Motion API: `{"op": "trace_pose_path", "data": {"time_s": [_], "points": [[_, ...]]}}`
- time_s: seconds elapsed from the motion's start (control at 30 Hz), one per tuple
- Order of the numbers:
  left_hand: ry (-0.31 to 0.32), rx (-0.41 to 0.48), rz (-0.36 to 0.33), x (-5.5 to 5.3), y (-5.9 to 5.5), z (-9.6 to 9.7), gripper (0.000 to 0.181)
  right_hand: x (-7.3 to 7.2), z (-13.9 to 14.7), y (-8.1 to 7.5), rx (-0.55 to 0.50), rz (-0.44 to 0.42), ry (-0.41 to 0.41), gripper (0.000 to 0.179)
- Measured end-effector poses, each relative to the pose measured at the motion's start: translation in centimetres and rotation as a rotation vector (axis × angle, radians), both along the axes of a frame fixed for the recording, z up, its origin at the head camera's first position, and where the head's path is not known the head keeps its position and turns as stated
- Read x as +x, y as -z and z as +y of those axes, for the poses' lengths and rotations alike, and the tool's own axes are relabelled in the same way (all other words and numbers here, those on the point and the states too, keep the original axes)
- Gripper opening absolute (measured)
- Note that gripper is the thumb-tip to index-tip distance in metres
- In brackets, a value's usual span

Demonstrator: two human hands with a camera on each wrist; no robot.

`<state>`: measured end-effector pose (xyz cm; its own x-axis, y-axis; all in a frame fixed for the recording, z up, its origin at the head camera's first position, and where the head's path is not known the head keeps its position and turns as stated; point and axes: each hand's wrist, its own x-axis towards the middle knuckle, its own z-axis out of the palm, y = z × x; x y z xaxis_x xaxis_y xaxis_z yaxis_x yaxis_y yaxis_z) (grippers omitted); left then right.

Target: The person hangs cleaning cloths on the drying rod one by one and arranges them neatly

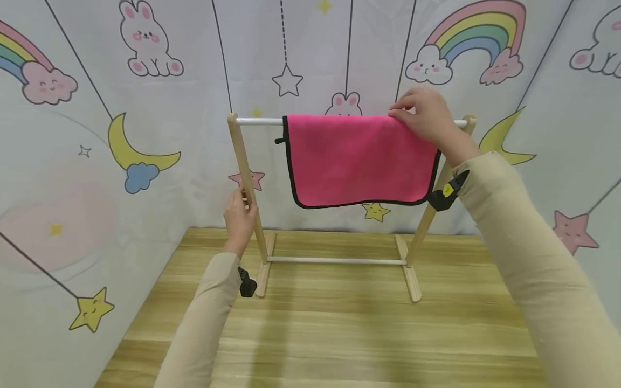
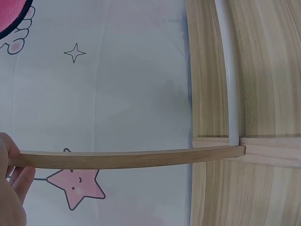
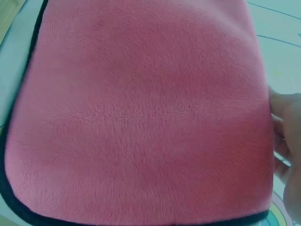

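A pink towel (image 1: 361, 161) with black edging and a small black loop hangs folded over the white top rod of a wooden rack (image 1: 237, 161). Its plush surface fills most of the right wrist view (image 3: 141, 113). My right hand (image 1: 427, 116) pinches the fold at the rod, toward the towel's right end; some fingers are hidden behind the cloth. Lower on the left, my left hand (image 1: 240, 218) grips the rack's left post, with thumb and fingers around the wood. The left wrist view shows that hand (image 2: 11, 188) at its left edge, on the post (image 2: 127, 160).
The rack's feet (image 1: 408, 269) stand on a wood-grain table (image 1: 330, 334), joined by a white lower rod (image 1: 339, 261). Close behind and to the sides hangs a white cloth backdrop (image 1: 204, 81) printed with rabbits, rainbows, moons and stars.
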<state>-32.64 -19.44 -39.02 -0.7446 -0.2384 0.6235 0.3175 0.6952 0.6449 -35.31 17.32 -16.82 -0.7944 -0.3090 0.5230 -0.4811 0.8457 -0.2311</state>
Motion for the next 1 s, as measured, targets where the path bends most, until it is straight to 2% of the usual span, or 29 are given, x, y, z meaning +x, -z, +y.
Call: {"op": "trace_pose_path", "data": {"time_s": [0.13,0.3,0.5,0.73,0.87,1.0], "points": [[-0.001,0.005,0.003,0.1,0.0,0.2,0.033,0.4,1.5,0.6,-0.021,0.007,0.008,0.025],[-0.023,0.007,0.018,0.2,-0.1,0.2,0.032,1.0,2.8,1.1,-0.021,0.000,-0.026,0.025],[-0.006,0.029,-0.026,0.2,-0.1,0.1,0.033,1.5,2.7,1.4,-0.003,0.030,-0.022,0.024],[0.044,0.067,-0.087,0.4,-0.2,-0.4,0.034,1.4,2.7,1.3,-0.002,0.020,-0.019,0.025],[0.047,0.056,-0.083,0.3,-0.1,-0.4,0.030,1.2,2.7,1.3,0.009,0.041,-0.025,0.023],[0.043,0.048,-0.068,0.3,0.0,-0.4,0.030,0.8,2.3,0.6,0.022,0.073,-0.023,0.021]]}}
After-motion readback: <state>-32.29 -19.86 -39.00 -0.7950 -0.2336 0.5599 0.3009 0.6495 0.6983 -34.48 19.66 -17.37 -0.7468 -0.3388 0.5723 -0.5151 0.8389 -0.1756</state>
